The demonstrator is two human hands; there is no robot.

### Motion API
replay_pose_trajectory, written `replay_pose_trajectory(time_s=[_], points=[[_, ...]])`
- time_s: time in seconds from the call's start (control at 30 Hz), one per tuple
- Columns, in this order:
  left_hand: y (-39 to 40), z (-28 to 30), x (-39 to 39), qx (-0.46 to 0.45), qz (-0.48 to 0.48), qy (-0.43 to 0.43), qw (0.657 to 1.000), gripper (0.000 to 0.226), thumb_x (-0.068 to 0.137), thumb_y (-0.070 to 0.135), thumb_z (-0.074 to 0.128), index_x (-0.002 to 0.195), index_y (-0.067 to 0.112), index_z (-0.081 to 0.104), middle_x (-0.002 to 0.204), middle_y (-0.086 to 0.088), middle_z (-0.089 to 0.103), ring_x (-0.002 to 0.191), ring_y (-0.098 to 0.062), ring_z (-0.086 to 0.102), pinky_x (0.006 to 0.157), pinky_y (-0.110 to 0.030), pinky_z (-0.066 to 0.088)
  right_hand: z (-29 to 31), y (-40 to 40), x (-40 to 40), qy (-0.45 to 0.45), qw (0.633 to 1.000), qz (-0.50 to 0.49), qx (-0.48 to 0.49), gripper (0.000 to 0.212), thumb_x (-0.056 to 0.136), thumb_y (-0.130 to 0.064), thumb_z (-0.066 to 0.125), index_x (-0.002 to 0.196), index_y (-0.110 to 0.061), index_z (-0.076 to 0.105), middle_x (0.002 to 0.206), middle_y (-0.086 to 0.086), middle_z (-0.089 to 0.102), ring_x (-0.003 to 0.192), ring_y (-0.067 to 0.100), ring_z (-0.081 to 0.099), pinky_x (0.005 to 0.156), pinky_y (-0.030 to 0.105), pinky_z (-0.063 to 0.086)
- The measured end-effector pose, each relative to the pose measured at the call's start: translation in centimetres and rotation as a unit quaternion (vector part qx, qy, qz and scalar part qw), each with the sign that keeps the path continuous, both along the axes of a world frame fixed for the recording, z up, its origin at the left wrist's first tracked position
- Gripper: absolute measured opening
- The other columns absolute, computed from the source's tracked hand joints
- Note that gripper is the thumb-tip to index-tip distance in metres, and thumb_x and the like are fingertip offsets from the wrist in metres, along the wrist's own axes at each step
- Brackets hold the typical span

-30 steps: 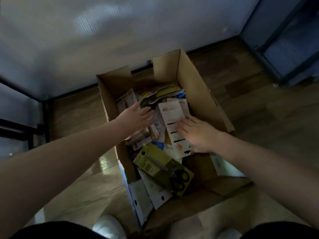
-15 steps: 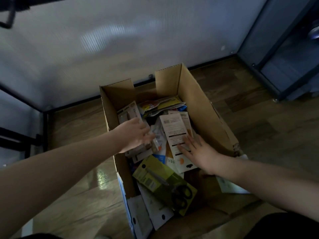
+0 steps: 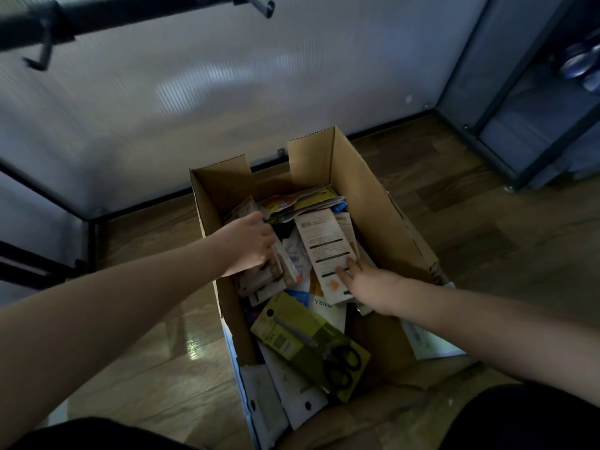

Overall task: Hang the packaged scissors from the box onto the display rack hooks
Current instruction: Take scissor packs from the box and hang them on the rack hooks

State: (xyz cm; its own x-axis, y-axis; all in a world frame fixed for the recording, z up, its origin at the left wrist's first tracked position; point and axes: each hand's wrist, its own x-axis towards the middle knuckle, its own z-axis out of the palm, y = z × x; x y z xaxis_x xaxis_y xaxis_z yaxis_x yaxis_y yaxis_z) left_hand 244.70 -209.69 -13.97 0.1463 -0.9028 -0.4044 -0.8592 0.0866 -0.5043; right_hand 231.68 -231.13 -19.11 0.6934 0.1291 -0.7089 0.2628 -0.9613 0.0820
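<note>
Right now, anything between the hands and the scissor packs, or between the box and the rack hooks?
Nothing blocks either. The left hand already grips a stack of packs in the box; the right hand rests flat on a white pack. Open air up to the hooks, which look bare.

Left hand [image 3: 250, 243] now gripping packages [image 3: 276, 267].
</note>
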Motion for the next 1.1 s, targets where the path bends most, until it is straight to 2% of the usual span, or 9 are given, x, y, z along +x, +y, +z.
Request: replay_pose_trajectory(time_s=[0.1,0.23,0.33,0.4,0.57,0.63,0.73,0.83,1.1], points=[[-0.3,0.9,0.4,0.011,0.007,0.0,1.0,0.019,0.052,0.018,0.086,0.061,0.027,0.071,0.068,0.008,0.064,0.075,-0.016,0.062,0.081,-0.034,0.049,1.0,-0.3,0.8,-0.041,0.999,-0.01,0.028,0.059,0.096,-0.014,0.046,0.147,-0.003,0.018,0.148,0.024,0.024,0.135,0.037,0.029,0.108,0.042,0.036],[-0.1,2.6,1.2,-0.01,0.065,0.025,0.997,0.025,0.088,0.016,0.059,0.11,0.027,0.067,0.115,0.008,0.065,0.123,-0.018,0.048,0.114,-0.043,0.019,3.4,-1.0,2.6,-0.129,0.98,-0.08,0.127,0.029,0.093,-0.01,0.049,0.122,-0.008,0.049,0.12,0.011,0.054,0.105,0.027,0.056,0.087,0.038,0.05],[-0.2,4.9,1.9,-0.123,0.196,0.083,0.969,0.021,0.094,0.031,0.048,0.11,0.026,0.061,0.116,0.007,0.062,0.126,-0.012,0.046,0.112,-0.033,0.005,6.3,-2.0,4.1,-0.232,0.942,-0.15,0.189,0.011,0.093,-0.011,0.049,0.102,-0.014,0.055,0.099,0.005,0.06,0.085,0.025,0.061,0.073,0.038,0.053],[-0.2,6.7,2.1,-0.308,0.26,0.136,0.905,0.03,0.085,0.043,0.044,0.091,0.021,0.063,0.093,0.002,0.067,0.105,-0.018,0.061,0.1,-0.03,0.016,8.5,-2.5,5.1,-0.306,0.908,-0.186,0.219,0.012,0.095,-0.014,0.044,0.093,-0.012,0.056,0.089,0.009,0.062,0.078,0.029,0.06,0.068,0.042,0.052],[-1.0,12.4,0.1,-0.537,0.386,0.245,0.709,0.032,0.087,0.037,0.061,0.082,0.006,0.055,0.073,-0.009,0.065,0.077,-0.032,0.061,0.07,-0.036,0.044,14.9,-3.7,6.2,-0.429,0.818,-0.22,0.315,0.018,0.095,-0.021,0.048,0.084,-0.01,0.058,0.08,0.009,0.065,0.074,0.028,0.061,0.063,0.037,0.048],[-1.3,15.0,-1.1,-0.604,0.388,0.295,0.63,0.025,0.087,0.027,0.065,0.088,0.003,0.056,0.08,-0.005,0.068,0.079,-0.023,0.065,0.069,-0.037,0.051,17.9,-4.3,6.4,-0.435,0.793,-0.216,0.368,0.014,0.09,-0.017,0.054,0.077,-0.012,0.056,0.072,0.008,0.063,0.069,0.028,0.059,0.063,0.038,0.046],[-1.3,18.9,-2.3,-0.693,0.349,0.358,0.52,0.006,0.087,0.015,0.064,0.093,0.017,0.062,0.085,0.011,0.07,0.084,-0.002,0.066,0.071,-0.017,0.051,23.1,-5.1,6.6,-0.437,0.781,-0.194,0.401,0.016,0.09,-0.02,0.057,0.075,-0.021,0.053,0.069,0.0,0.063,0.064,0.015,0.054,0.062,0.033,0.042],[-1.2,23.0,-3.1,-0.747,0.306,0.341,0.481,0.01,0.088,0.012,0.063,0.09,0.022,0.061,0.085,0.011,0.07,0.083,-0.003,0.064,0.075,-0.017,0.05,28.2,-5.0,6.7,-0.462,0.753,-0.163,0.44,0.014,0.091,-0.021,0.058,0.078,-0.023,0.057,0.067,-0.008,0.064,0.062,0.003,0.052,0.062,0.025,0.04],[0.5,31.5,-3.5,-0.854,0.269,0.256,0.363,0.031,0.09,0.025,0.063,0.084,-0.003,0.051,0.085,-0.031,0.058,0.072,-0.021,0.053,0.065,-0.044,0.047,36.8,-2.5,7.2,-0.52,0.661,-0.127,0.526,0.017,0.091,-0.024,0.06,0.074,-0.028,0.059,0.067,-0.017,0.062,0.063,0.001,0.053,0.057,0.021,0.034]])
